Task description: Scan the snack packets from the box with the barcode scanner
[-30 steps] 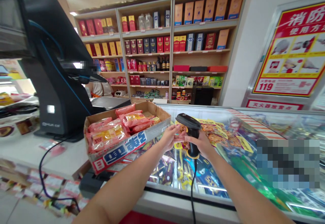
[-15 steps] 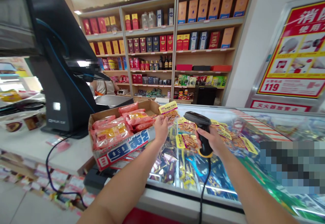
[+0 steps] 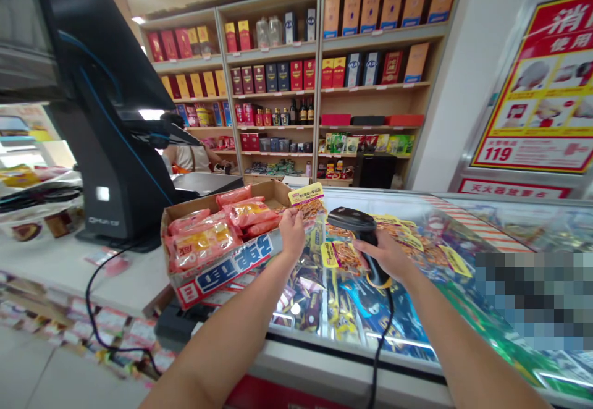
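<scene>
My left hand (image 3: 293, 234) pinches a small snack packet (image 3: 307, 200) with a yellow header, held up over the right end of a cardboard box (image 3: 222, 267). My right hand (image 3: 388, 256) grips a black barcode scanner (image 3: 356, 223) by its handle, its head turned left toward the packet. The scanner's black cable (image 3: 378, 347) hangs down from the handle. Several more yellow-labelled packets (image 3: 340, 253) lie on the glass under the two hands.
The cardboard box holds several red and orange snack bags (image 3: 204, 236). A black checkout terminal (image 3: 99, 125) stands at the left on a white counter (image 3: 69, 267). A glass-topped freezer (image 3: 417, 285) spreads to the right. Shelves of boxed goods (image 3: 324, 75) fill the back wall; a person (image 3: 188, 152) stands behind the terminal.
My left hand lifted a packet away from the scanner and carried it up and left to the box's end. The scanner in my right hand stayed over the freezer glass.
</scene>
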`<control>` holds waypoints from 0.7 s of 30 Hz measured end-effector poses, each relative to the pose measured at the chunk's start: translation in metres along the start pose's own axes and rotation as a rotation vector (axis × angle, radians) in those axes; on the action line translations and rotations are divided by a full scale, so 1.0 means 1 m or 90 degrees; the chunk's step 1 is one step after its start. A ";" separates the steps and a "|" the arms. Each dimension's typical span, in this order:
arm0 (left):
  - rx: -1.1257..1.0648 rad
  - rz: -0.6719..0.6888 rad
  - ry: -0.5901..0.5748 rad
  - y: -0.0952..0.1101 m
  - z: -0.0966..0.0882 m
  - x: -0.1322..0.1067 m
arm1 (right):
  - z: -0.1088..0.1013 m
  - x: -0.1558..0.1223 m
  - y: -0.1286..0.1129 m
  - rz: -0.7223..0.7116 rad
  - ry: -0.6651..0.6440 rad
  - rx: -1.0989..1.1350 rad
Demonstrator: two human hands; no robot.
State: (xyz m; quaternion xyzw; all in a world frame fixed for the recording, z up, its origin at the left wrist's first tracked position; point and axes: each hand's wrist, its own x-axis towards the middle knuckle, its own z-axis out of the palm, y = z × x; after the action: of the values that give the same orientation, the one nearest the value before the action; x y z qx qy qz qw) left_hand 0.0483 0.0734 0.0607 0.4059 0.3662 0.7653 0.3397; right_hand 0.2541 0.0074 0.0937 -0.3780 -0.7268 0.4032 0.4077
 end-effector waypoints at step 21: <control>0.132 -0.100 -0.057 -0.012 0.006 -0.002 | -0.014 0.008 0.012 -0.056 0.268 0.336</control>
State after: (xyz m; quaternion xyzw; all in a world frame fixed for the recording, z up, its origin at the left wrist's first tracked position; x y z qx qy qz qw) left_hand 0.0574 0.0797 0.0529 0.4424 0.4584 0.6758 0.3707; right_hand 0.2665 0.0231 0.0902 -0.3029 -0.5129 0.4722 0.6498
